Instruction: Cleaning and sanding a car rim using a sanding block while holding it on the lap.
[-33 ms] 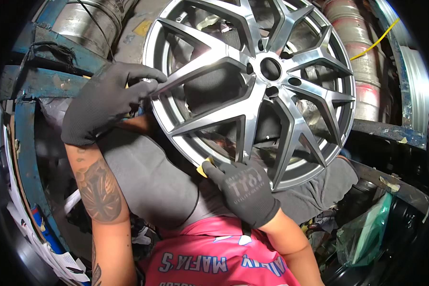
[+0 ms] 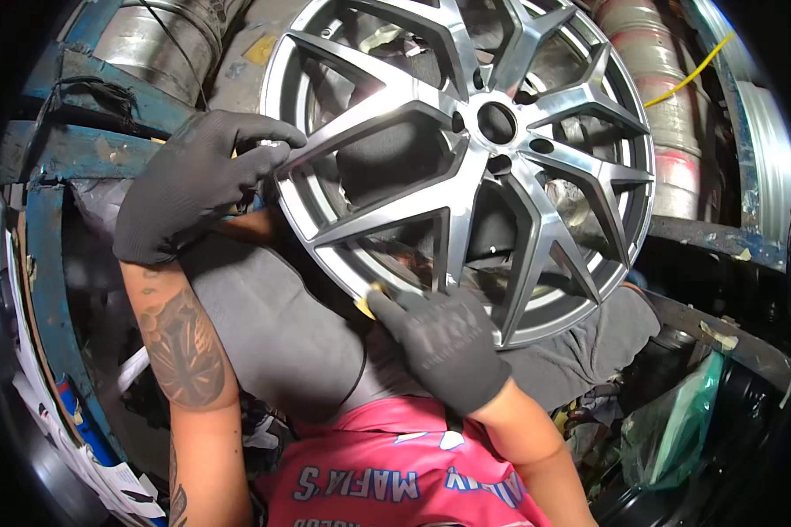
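Observation:
A silver and dark-grey multi-spoke alloy wheel rim [image 2: 404,189] lies tilted in front of me, partly over my lap. My left hand [image 2: 198,180], in a black knit glove, grips the wheel's left edge, its thumb and forefinger bent over the lip. At the near lower edge of the wheel, my right hand [image 2: 444,342], gloved the same way, presses a small piece of yellow sandpaper [image 2: 366,306] against the outer lip. Only the end of that piece shows past the fingertips, and the hand is a little blurred.
A dark grey cloth [image 2: 589,356] lies under the wheel's near right side. Blue metal framing [image 2: 48,290] stands at left, with papers [image 2: 88,457] beside it. Metal drums [image 2: 154,53] are at far left, and a yellow cord [image 2: 694,75] hangs at right. Green-clear plastic [image 2: 677,430] sits lower right.
My right hand has shifted slightly left and up along the wheel's lip with the sandpaper. The wheel has moved very slightly; my left hand keeps its place.

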Demonstrator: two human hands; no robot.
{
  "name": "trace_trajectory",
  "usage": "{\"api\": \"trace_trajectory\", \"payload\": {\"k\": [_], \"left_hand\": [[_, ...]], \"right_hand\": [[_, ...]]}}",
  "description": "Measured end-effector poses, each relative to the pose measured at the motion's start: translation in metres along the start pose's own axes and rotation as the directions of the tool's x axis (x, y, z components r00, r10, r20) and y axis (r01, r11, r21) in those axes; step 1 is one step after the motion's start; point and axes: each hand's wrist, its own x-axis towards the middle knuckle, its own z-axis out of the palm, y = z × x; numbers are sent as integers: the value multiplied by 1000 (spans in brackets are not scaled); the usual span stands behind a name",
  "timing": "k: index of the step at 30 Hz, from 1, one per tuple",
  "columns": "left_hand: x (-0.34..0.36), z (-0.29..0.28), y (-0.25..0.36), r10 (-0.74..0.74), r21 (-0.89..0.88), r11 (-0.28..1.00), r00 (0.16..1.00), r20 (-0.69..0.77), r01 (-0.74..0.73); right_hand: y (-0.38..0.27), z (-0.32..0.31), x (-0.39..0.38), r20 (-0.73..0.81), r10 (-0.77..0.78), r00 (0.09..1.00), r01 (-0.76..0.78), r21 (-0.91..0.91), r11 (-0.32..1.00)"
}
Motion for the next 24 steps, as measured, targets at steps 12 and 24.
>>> {"api": "trace_trajectory", "payload": {"k": [12,24], "left_hand": [[4,7,58,137,-177,983,797,589,-38],[13,59,56,537,-240,841,805,251,-486]], "right_hand": [[33,-32,2,183,430,884,-375,826,419],[29,-6,-5,7,497,868,-131,968,214]]}}
